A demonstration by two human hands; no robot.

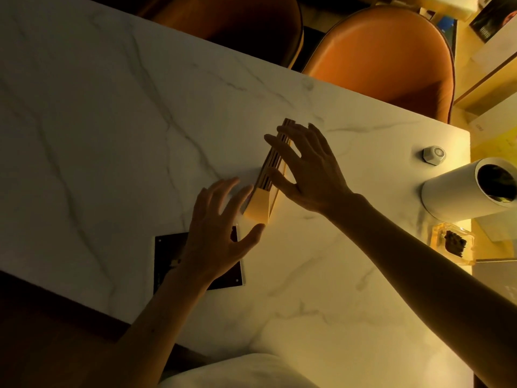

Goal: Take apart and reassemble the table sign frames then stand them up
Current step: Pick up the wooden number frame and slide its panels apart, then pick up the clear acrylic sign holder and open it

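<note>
A wooden slotted base (270, 172) of a table sign stands on the white marble table (112, 121), running from near centre up to the right, with several dark grooves along its top. My right hand (310, 166) hovers over its right side with fingers spread, the thumb near the base's near end. My left hand (221, 233) is spread just left of the near end, fingertips close to the wood. Under my left wrist lies a dark square sign panel (167, 256) flat on the table, with small holes at its corners.
An orange chair (391, 57) stands past the far table edge, a darker one (237, 23) to its left. At the right edge sit a white cylinder lying on its side (461, 191), a small white hexagonal knob (433, 155) and a clear box with something brown (453, 242).
</note>
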